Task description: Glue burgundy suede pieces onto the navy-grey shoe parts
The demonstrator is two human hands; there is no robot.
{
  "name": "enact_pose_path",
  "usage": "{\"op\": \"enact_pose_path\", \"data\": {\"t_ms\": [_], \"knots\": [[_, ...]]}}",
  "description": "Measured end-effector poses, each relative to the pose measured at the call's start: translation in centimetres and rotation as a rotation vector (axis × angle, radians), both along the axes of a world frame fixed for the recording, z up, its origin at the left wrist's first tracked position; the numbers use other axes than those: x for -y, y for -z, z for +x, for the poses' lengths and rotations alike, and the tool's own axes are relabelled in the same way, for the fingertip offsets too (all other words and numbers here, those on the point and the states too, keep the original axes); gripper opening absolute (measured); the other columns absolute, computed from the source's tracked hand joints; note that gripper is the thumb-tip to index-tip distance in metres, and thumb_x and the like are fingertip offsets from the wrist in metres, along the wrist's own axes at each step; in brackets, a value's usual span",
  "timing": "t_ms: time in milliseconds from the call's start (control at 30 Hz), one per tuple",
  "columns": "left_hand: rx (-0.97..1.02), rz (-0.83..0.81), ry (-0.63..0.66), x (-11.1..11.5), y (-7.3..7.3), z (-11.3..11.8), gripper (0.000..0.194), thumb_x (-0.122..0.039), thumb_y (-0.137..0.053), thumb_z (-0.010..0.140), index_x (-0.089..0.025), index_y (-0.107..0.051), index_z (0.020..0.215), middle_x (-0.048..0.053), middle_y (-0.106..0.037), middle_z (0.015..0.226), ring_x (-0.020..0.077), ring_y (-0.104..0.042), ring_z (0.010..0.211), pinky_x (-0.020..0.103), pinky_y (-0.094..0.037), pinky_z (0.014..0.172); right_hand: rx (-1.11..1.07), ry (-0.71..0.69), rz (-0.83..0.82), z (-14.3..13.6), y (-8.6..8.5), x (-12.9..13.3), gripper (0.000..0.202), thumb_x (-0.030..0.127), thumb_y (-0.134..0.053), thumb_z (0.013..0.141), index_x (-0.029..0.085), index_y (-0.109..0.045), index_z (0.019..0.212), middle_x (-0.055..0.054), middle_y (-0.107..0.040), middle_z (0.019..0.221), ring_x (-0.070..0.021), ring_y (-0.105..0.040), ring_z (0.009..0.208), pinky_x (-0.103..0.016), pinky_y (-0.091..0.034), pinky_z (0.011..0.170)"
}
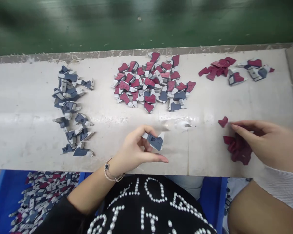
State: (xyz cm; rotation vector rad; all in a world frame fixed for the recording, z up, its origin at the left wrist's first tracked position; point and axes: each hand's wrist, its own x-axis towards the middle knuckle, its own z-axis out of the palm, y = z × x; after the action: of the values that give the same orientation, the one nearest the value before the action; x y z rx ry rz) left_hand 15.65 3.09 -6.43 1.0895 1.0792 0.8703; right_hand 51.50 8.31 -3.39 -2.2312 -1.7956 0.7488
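My left hand (136, 146) holds a small grey-blue and white plastic part (155, 141) between bent fingers, above the front of the table; its thumb is stretched out below the part. My right hand (263, 139) is over a small pile of dark red flat pieces (239, 151) at the right. The thumb and forefinger tips come together beside a single red piece (223, 122), with a narrow gap to it. Anything between those fingertips is hidden. Between my hands lies a translucent bottle (174, 124) with a thin needle tip pointing right.
Parts with red faces (148, 83) form a large heap at centre back. Grey-blue and white parts (70, 94) are grouped at left. More red pieces (217, 68) and several parts (257, 73) lie at back right. A blue bin (2, 198) full of parts stands below the table's front edge.
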Motion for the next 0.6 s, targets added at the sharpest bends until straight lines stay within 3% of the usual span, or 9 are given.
{"op": "enact_pose_path", "data": {"t_ms": [100,167,300,400,467,600], "knots": [[0.025,0.056,0.033,0.0,0.1,0.2,0.039,-0.031,-0.086,0.079,-0.022,-0.06,0.107,0.002,-0.069,0.086,0.0112,-0.069,0.065,0.02,-0.061,0.058,0.054,0.091,-0.049,-1.9,-2.2,0.6,0.032,0.037,-0.072,0.089,0.025,-0.078,0.119,-0.008,-0.079,0.085,-0.0217,-0.07,0.064,-0.034,-0.051,0.053],[-0.031,0.158,0.021,0.0,0.3,0.4,0.03,-0.029,-0.082,0.084,-0.02,-0.064,0.106,0.005,-0.073,0.095,0.0147,-0.074,0.077,0.022,-0.065,0.066,-0.043,0.145,-0.07,-2.9,-3.1,1.3,0.041,0.037,-0.075,0.087,0.028,-0.075,0.126,-0.008,-0.08,0.096,-0.0206,-0.07,0.066,-0.034,-0.056,0.058],[-0.066,0.254,0.028,0.2,0.6,0.5,0.022,-0.026,-0.081,0.085,-0.019,-0.067,0.099,0.004,-0.077,0.087,0.0158,-0.077,0.076,0.022,-0.065,0.064,-0.299,0.052,-0.086,-4.5,-3.6,2.9,0.025,0.043,-0.081,0.08,0.03,-0.084,0.101,-0.009,-0.081,0.099,-0.0269,-0.075,0.08,-0.034,-0.061,0.061],[-0.023,0.277,0.053,0.2,0.6,0.5,0.021,-0.026,-0.079,0.087,-0.019,-0.066,0.101,0.005,-0.078,0.095,0.0163,-0.079,0.08,0.025,-0.067,0.071,-0.424,-0.114,-0.106,-6.6,-3.8,3.3,0.024,0.042,-0.08,0.08,0.031,-0.084,0.101,-0.007,-0.081,0.106,-0.0294,-0.077,0.095,-0.035,-0.066,0.076],[-0.045,0.3,0.054,0.2,0.6,0.5,0.026,-0.026,-0.08,0.087,-0.02,-0.064,0.106,0.006,-0.078,0.101,0.0168,-0.078,0.085,0.027,-0.067,0.077,-0.518,-0.178,-0.115,-8.2,-3.9,3.4,0.025,0.04,-0.078,0.083,0.032,-0.082,0.106,-0.005,-0.081,0.104,-0.0258,-0.077,0.09,-0.033,-0.066,0.077],[-0.056,0.321,0.065,0.3,0.6,0.5,0.025,-0.022,-0.07,0.094,-0.02,-0.057,0.116,0.009,-0.075,0.105,0.0184,-0.077,0.093,0.031,-0.066,0.084,-0.671,-0.187,-0.141,-10.6,-4.3,3.4,0.011,0.039,-0.077,0.088,0.029,-0.076,0.092,-0.002,-0.079,0.087,-0.0199,-0.076,0.076,-0.026,-0.064,0.068]]}}
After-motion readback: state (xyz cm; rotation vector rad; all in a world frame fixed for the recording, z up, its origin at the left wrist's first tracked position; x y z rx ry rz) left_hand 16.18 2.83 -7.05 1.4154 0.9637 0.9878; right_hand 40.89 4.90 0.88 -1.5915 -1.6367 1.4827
